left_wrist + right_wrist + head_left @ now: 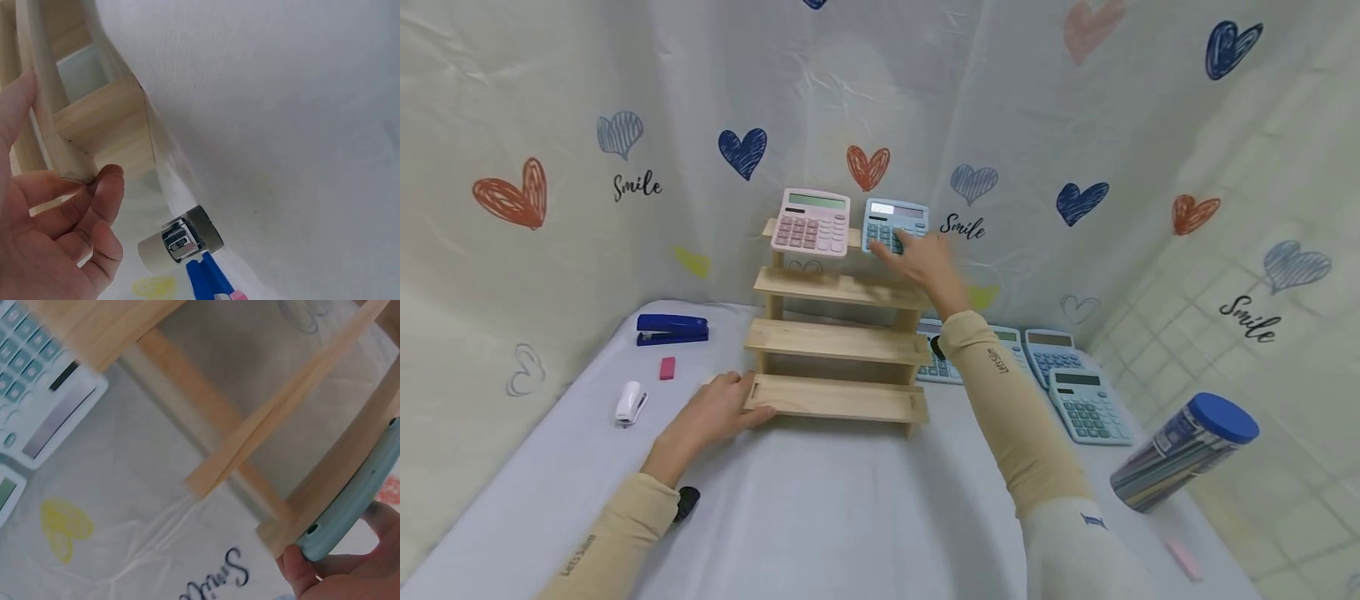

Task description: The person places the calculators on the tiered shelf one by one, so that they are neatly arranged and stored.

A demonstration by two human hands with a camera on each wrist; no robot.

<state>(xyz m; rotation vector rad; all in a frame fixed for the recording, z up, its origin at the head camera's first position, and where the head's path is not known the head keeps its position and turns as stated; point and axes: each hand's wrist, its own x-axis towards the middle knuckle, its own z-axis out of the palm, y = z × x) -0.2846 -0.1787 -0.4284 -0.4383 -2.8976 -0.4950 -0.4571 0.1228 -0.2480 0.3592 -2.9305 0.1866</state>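
Note:
A stepped wooden rack (838,398) stands on the white-covered table. My left hand (718,410) grips the left end of its lowest shelf, thumb on one side and fingers curled at the edge, as the left wrist view shows of the shelf end (69,159). On the top shelf, a blue calculator (895,213) leans at the right, and a pink calculator (812,222) leans beside it at the left. My right hand (928,262) holds the blue calculator; in the right wrist view, thumb and fingers pinch the lower end of its edge (350,506).
Several blue-green calculators (1090,408) lie right of the rack, partly behind my right arm. A clear canister with a blue lid (1183,450) and a pink eraser (1183,560) are farther right. At left are a blue stapler (672,328), red eraser (667,367) and small white stapler (630,404).

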